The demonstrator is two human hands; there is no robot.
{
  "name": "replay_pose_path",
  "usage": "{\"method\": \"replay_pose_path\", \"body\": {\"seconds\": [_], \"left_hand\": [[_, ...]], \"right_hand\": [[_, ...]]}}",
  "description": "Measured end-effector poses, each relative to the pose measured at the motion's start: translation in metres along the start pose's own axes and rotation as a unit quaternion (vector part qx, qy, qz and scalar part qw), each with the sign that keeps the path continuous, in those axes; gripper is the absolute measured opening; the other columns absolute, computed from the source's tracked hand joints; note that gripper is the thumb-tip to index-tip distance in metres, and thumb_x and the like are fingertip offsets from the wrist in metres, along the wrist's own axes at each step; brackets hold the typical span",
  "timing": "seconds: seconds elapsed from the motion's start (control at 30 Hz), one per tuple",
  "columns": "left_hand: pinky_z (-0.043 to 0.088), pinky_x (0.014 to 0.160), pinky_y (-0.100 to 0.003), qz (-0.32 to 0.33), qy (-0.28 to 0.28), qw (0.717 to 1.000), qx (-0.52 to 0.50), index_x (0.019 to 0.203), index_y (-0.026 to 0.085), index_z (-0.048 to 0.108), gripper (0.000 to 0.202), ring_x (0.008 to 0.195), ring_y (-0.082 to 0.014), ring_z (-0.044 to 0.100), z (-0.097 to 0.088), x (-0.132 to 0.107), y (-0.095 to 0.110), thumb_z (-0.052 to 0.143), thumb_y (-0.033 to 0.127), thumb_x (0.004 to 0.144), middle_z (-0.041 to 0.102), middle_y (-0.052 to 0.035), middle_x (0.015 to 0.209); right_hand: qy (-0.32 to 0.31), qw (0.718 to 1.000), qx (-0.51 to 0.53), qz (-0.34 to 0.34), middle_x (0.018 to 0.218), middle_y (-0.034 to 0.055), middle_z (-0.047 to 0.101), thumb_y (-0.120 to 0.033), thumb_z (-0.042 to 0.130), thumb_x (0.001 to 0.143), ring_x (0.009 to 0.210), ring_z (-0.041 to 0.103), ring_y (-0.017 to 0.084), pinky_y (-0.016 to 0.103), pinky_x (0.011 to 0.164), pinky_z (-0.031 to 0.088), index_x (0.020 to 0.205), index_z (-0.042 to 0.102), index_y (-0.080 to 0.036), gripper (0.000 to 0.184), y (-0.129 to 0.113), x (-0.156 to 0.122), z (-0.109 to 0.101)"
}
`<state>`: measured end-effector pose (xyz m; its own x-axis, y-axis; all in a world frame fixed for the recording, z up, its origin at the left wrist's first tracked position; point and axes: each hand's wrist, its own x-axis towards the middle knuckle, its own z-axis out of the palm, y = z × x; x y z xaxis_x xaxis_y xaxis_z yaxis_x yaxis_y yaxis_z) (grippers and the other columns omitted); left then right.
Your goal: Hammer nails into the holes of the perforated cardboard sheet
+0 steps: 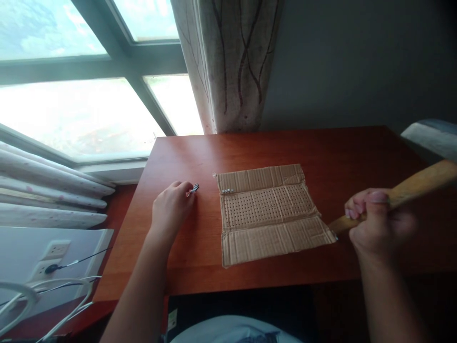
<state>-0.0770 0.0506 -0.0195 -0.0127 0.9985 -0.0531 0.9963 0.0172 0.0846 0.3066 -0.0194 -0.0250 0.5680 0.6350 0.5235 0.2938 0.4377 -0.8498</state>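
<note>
My left hand [174, 200] is closed in a pinch left of the cardboard, with a small shiny metal piece [193, 189] at its fingertips. The piece looks ridged, but is too small to name. My right hand [374, 219] is wrapped round a thick wooden handle [417, 183] that slants up and out of view on the right. Its lower end reaches the cardboard's right corner. Between my hands lies a creased sheet of brown cardboard [264, 238] with rows of small holes across its middle. Several silvery round heads [227, 191] sit in a row at its upper left.
The reddish-brown table [321, 152] stands against a window [71, 114] and a patterned curtain [239, 62]. A wall socket [53, 257] with a black plug and white cables [74, 295] is at lower left. A pale covered object [432, 138] stands beyond the right edge.
</note>
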Motion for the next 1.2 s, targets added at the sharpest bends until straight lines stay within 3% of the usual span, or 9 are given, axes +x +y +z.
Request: {"method": "replay_pose_path", "body": {"seconds": [0.23, 0.53, 0.7, 1.2], "left_hand": [[0.033, 0.057, -0.031, 0.01, -0.001, 0.997, 0.078, 0.1, 0.024, 0.073, 0.032, 0.084, -0.0273, 0.071, -0.001, -0.001, 0.009, 0.044, 0.038, 0.1, 0.075, -0.0082, 0.106], [0.042, 0.061, -0.033, 0.031, -0.015, 0.993, 0.113, 0.099, 0.022, 0.072, 0.036, 0.085, -0.0308, 0.072, 0.0, 0.0, 0.013, 0.039, 0.033, 0.101, 0.074, -0.0126, 0.102], [0.039, 0.059, -0.032, 0.07, -0.012, 0.988, 0.138, 0.101, 0.02, 0.069, 0.035, 0.088, -0.0312, 0.072, 0.002, 0.002, 0.015, 0.034, 0.027, 0.102, 0.072, -0.0128, 0.099], [0.038, 0.059, -0.032, 0.081, -0.025, 0.987, 0.133, 0.101, 0.02, 0.066, 0.032, 0.09, -0.0299, 0.074, 0.0, 0.002, 0.017, 0.035, 0.024, 0.101, 0.074, -0.011, 0.098]], "right_hand": [[-0.014, 0.999, 0.034, 0.032, 0.051, -0.0058, 0.043, -0.036, 0.071, 0.09, 0.039, 0.04, 0.01, 0.028, 0.036, 0.031, 0.064, 0.047, -0.022, 0.039, -0.008, -0.001, -0.002], [-0.028, 0.999, 0.024, 0.007, 0.049, -0.0052, 0.04, -0.037, 0.068, 0.093, 0.038, 0.037, 0.009, 0.027, 0.036, 0.026, 0.059, 0.045, -0.022, 0.044, -0.008, -0.005, -0.002], [-0.04, 0.999, 0.015, 0.015, 0.05, -0.0053, 0.039, -0.039, 0.068, 0.093, 0.039, 0.037, 0.009, 0.028, 0.038, 0.027, 0.06, 0.046, -0.022, 0.044, -0.007, -0.006, -0.001], [-0.049, 0.999, -0.012, 0.016, 0.051, -0.0066, 0.039, -0.042, 0.064, 0.095, 0.04, 0.037, 0.01, 0.028, 0.038, 0.027, 0.062, 0.047, -0.023, 0.042, -0.006, -0.009, -0.001]]}}
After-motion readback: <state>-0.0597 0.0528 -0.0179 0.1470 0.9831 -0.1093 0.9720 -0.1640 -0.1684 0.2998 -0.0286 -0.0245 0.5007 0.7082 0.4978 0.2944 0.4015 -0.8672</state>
